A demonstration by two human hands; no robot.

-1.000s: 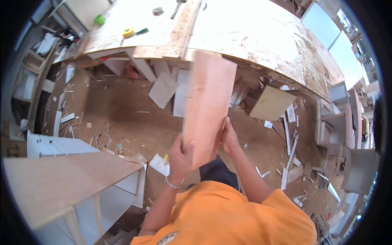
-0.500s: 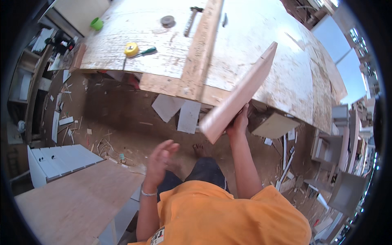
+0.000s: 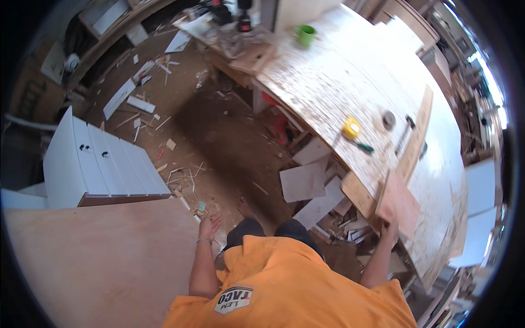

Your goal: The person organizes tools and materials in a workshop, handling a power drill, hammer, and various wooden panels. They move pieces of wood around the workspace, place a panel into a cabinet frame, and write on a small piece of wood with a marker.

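My right hand [image 3: 389, 230] grips the lower edge of a pinkish plywood board [image 3: 399, 201], held at the near edge of the white-topped workbench [image 3: 311, 90]. The fingers are partly hidden by the board. My left hand [image 3: 210, 225] is empty, its fingers stretched out, beside the edge of a large plywood panel [image 3: 93, 257]. Past the held board, a long wooden plank [image 3: 420, 128] lies on the bench. Near it are a hammer [image 3: 404, 135], a grey roll [image 3: 389, 119], a yellow tape measure [image 3: 351, 128] and a green-handled screwdriver [image 3: 363, 147].
A green mug [image 3: 305, 35] stands at the bench's far end. Left of me is a white cabinet [image 3: 109, 158] with dark knobs. White panel offcuts [image 3: 303, 181] lean under the bench, and scraps of wood litter the brown floor [image 3: 213, 142].
The view has swung left, bringing the cabinet and plywood panel further in. The board in my right hand has turned to show its broad face. My left hand has moved out towards the panel.
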